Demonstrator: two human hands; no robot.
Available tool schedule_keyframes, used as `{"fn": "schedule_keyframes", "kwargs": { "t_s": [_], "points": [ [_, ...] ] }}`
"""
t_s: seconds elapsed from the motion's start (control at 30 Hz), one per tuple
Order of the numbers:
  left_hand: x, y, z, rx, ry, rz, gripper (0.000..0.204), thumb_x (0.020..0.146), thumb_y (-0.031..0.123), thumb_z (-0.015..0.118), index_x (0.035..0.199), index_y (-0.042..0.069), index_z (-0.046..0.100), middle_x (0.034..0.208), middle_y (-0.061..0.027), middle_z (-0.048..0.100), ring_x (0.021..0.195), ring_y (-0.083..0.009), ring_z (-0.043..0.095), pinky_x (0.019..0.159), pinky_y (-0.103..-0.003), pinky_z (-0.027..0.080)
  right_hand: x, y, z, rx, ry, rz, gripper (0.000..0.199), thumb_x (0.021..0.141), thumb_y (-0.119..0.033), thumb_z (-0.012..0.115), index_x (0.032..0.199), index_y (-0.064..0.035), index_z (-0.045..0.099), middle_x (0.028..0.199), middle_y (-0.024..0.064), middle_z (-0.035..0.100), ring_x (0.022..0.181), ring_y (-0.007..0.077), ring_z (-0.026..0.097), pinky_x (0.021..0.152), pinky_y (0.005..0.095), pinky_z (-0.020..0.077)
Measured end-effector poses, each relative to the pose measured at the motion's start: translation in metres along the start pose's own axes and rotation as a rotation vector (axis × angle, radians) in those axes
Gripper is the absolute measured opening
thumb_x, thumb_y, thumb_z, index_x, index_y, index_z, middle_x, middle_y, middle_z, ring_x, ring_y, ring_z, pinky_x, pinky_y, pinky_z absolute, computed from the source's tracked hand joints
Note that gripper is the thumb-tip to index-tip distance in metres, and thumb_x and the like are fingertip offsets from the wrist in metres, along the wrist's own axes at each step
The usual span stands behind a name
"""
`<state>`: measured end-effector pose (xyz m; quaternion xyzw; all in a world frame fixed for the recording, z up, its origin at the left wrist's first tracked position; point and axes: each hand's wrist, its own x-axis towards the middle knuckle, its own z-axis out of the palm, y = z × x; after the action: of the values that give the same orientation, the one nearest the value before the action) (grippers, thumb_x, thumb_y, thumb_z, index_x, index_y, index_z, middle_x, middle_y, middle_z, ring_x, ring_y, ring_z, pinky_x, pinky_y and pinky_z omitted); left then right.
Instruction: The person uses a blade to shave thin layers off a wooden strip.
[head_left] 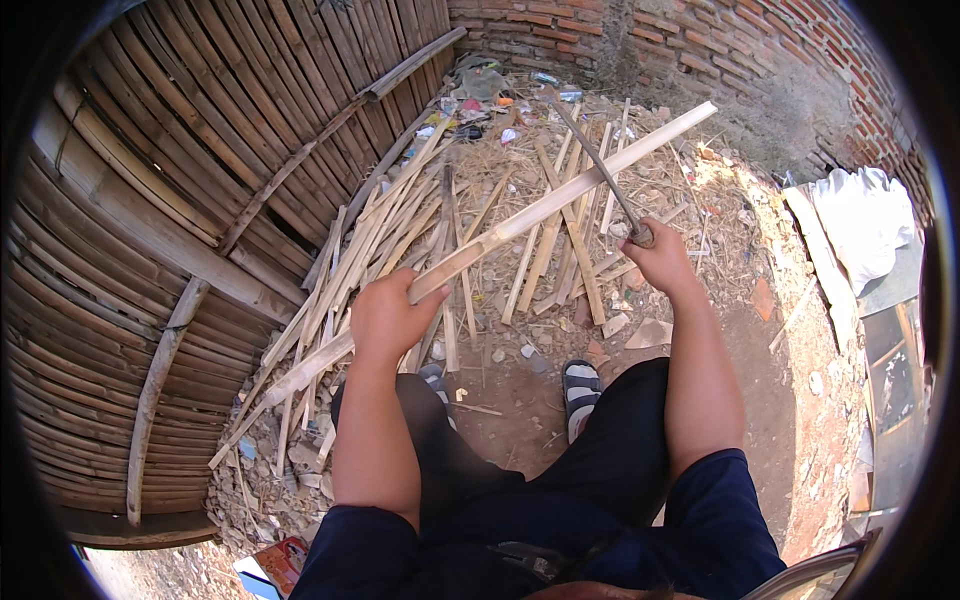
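Observation:
My left hand (392,312) is closed around a long pale strip of split bamboo (535,212), which slants from the lower left up to the far right. In my right hand (662,260) is the handle of a machete (622,196) with a long, narrow, dark blade. That blade points up and to the left, crossing over the bamboo strip beyond my left hand; whether it touches the strip I cannot tell. Below both hands lie several loose bamboo strips (550,255) on the littered ground, some crossing each other.
A bamboo-slat wall (190,150) stands on the left, with a heap of strips (385,225) along its foot. Brick walls (720,45) close off the far side. A white sack (865,222) and boards are at the right. My sandalled feet (580,390) stand on bare dirt with rubble.

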<state>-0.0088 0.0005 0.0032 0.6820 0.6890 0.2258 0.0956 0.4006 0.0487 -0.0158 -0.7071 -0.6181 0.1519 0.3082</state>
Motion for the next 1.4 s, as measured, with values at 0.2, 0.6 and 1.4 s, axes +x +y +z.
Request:
{"fn": "schedule_keyframes", "kwargs": {
  "t_s": [0.2, 0.6, 1.4],
  "points": [
    [0.000, 0.001, 0.008, 0.020, -0.007, 0.010, 0.050, 0.083, 0.054, 0.085, 0.093, 0.006, 0.077, 0.077, -0.0195, 0.073, 0.077, -0.0411, 0.072, 0.071, -0.049, 0.055, -0.019, -0.051, 0.014, -0.116, -0.291, -0.249, 0.040, 0.086, -0.030, 0.085, 0.117, -0.0058, 0.076, 0.101, 0.0250, 0.076, 0.100, 0.0442, 0.073, 0.088, 0.0503, 0.0574],
    [0.002, -0.007, 0.000, 0.009, 0.003, 0.007, 0.048, 0.084, 0.053, 0.085, 0.085, 0.006, 0.073, 0.076, -0.0179, 0.073, 0.077, -0.0417, 0.072, 0.071, -0.052, 0.056, 0.010, 0.017, 0.001, 0.035, -0.001, 0.007, 0.050, 0.088, -0.035, 0.086, 0.124, -0.0026, 0.074, 0.102, 0.0255, 0.077, 0.098, 0.0378, 0.076, 0.086, 0.0460, 0.0578],
    [0.003, -0.007, -0.002, 0.012, -0.022, -0.022, 0.049, 0.084, 0.054, 0.085, 0.095, 0.007, 0.078, 0.078, -0.0179, 0.073, 0.078, -0.0394, 0.073, 0.072, -0.049, 0.055, 0.008, 0.016, -0.004, 0.040, 0.026, 0.099, 0.061, 0.086, -0.039, 0.087, 0.127, 0.0029, 0.072, 0.105, 0.0252, 0.077, 0.101, 0.0376, 0.076, 0.090, 0.0462, 0.0578]
  ]
}}
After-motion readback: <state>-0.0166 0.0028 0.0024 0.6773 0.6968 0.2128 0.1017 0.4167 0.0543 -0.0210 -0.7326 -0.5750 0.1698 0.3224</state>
